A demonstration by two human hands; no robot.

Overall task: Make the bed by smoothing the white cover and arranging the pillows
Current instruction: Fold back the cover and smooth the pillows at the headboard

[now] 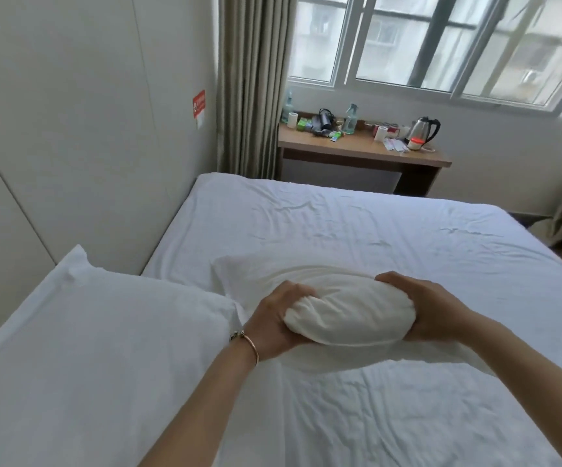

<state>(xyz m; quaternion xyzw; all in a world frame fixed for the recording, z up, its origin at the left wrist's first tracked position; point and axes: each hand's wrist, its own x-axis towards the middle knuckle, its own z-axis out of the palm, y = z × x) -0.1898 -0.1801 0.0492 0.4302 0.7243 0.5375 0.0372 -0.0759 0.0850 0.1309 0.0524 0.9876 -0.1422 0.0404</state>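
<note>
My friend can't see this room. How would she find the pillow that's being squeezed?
Start at the big white bed. Near its middle lies a pillow bunched up between the left hand and right hand. The other pillow, by the wall, lies flat with nobody touching it.

Both arms reach forward, left hand and right hand facing each other, fingers curled, squeezing inward.

**Obscured and cropped items**

Near pillow cut off by the left and bottom edges. Fingertips of both hands hidden behind the held pillow. Small items on the far desk too small to identify.
</note>
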